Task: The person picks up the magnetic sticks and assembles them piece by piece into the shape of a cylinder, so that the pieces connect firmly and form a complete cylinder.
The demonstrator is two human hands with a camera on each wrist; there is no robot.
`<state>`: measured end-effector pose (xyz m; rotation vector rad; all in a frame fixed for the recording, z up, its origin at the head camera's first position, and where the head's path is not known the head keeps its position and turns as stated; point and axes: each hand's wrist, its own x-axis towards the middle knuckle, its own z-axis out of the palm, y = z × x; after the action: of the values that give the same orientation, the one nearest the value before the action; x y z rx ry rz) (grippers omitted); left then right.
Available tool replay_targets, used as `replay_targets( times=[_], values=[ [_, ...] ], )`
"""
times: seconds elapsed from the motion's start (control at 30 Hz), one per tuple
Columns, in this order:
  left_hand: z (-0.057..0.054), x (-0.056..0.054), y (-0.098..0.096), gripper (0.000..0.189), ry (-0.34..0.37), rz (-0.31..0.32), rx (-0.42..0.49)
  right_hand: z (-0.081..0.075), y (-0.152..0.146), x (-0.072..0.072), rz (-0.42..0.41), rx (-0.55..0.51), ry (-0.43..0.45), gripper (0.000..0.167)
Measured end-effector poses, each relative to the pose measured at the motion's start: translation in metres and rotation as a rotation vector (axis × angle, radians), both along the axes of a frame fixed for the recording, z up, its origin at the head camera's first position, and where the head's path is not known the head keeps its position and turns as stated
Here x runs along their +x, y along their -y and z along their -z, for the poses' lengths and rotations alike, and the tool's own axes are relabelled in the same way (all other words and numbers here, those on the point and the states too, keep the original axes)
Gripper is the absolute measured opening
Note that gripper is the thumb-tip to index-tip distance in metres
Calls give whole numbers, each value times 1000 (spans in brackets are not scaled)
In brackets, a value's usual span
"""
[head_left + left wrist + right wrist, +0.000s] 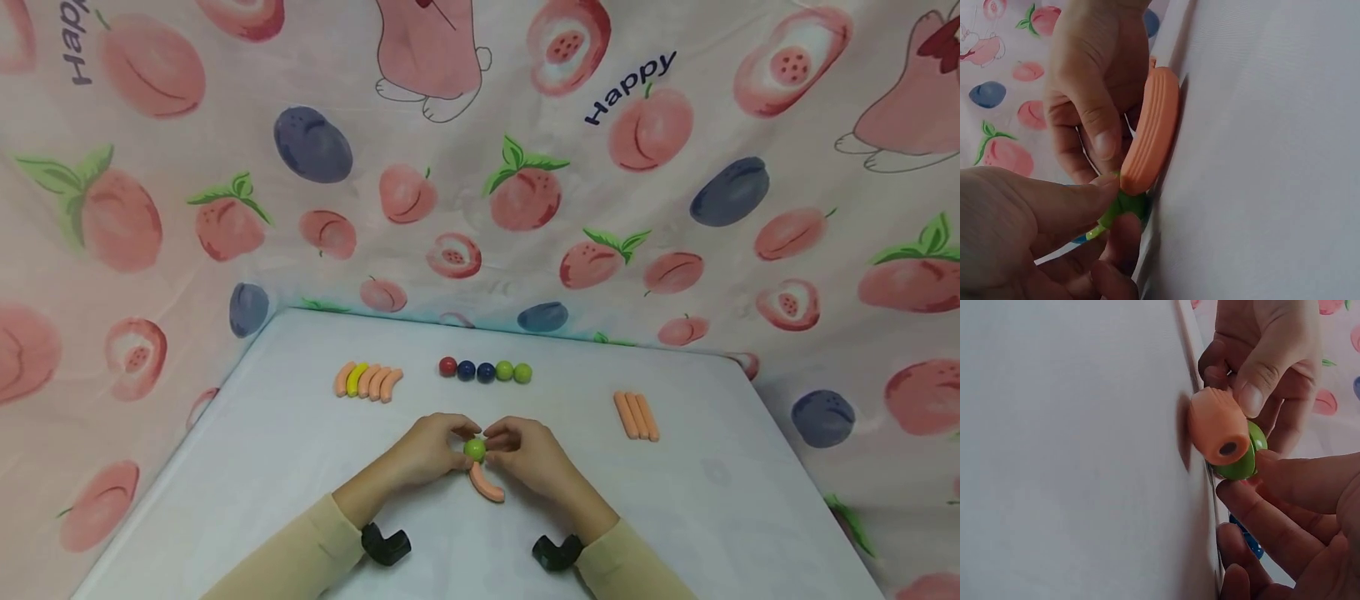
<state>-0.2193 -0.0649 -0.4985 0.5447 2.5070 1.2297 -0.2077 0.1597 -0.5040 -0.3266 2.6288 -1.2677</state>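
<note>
Near the middle of the table, a small green ball (475, 450) sits at one end of a curved orange rod (487, 483). This toy rod has lengthwise grooves and a dark round spot in its free end, seen in the right wrist view. My left hand (431, 448) pinches the ball from the left, its thumb and fingers around the green surface (1125, 207). From the right, my right hand (532, 457) pinches the same ball (1241, 464) between thumb and fingers. Part of the ball is hidden by the fingers and the rod.
Behind the hands stands a row of red, blue and green balls (486, 372). Several short curved rods (367, 382), orange with one yellow, lie back left. Straight orange rods (636, 416) lie at the right. A fruit-print cloth (465, 208) hangs behind the white table (712, 500).
</note>
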Motion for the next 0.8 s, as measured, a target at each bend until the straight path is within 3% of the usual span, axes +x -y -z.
replay_targets(
  times=[0.27,0.57,0.8],
  values=[
    [1,8,-1,25,-68,-36,-15,-4,-3,5,-3,28,34,28],
    [7,18,-7,30,-97,-145,-61,-3,-8,10,-99,100,-10,36],
    [0,26,-6,34,-72,-131,-58,1,-11,7,-145,135,-37,25]
  ],
)
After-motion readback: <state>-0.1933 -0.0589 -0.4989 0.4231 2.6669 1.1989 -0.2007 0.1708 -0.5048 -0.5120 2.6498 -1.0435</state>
